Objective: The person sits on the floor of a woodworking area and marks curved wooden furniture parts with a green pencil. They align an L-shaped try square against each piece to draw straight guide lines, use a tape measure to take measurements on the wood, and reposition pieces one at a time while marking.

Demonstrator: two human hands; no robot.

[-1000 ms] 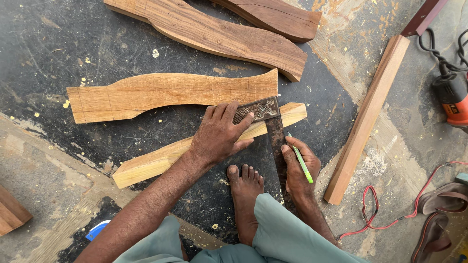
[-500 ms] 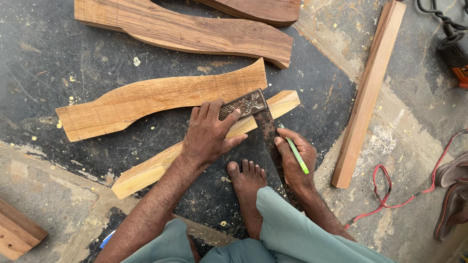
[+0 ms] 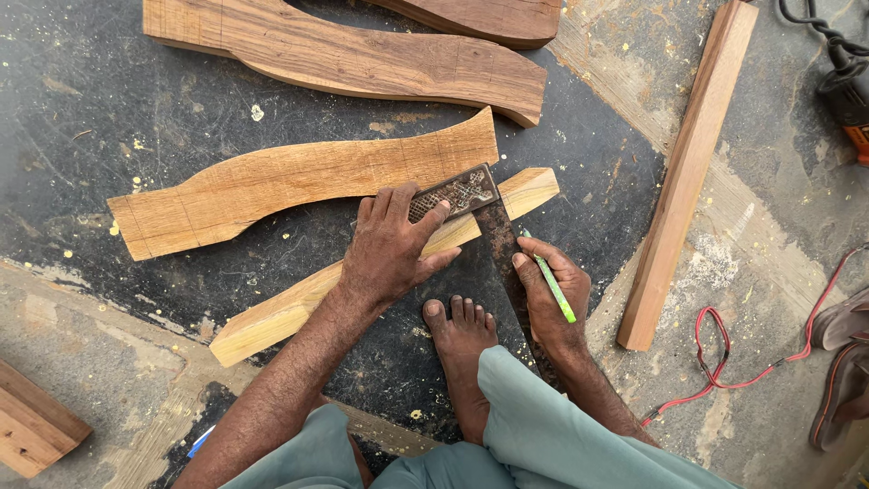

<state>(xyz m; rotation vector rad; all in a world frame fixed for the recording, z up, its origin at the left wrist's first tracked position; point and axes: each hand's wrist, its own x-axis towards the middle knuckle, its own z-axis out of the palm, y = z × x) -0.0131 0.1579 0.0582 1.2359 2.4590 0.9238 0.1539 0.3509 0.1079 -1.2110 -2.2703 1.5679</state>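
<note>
The left hand [image 3: 391, 249] is spread flat, palm down, and pressed on the ornate stock of a try square [image 3: 457, 195], which is held against the far edge of a pale straight wooden strip [image 3: 299, 303]. The square's dark blade [image 3: 507, 263] is laid across that strip and runs from the stock back towards the person, past the near edge of the strip and alongside a bare foot [image 3: 462, 340]. The right hand [image 3: 552, 294] is closed around a green pencil [image 3: 550, 288], its tip set just beside the right side of the blade, close to where the blade crosses the strip. The strip's long axis is slanted, its lower end to the left of the square and its upper end just right of the stock; so the blade lies nearly square to it, and the right hand is the nearer one to the blade's edge. Beyond the square, a curved wooden piece [image 3: 299, 181] lies almost touching the stock, with a darker curved piece [image 3: 362, 59] farther off. Well right of the square a long straight batten [image 3: 688, 172] lies on the floor [image 3: 90, 109], and beyond it a red cable [image 3: 724, 362] and part of a power tool [image 3: 851, 109] are seen.
</note>
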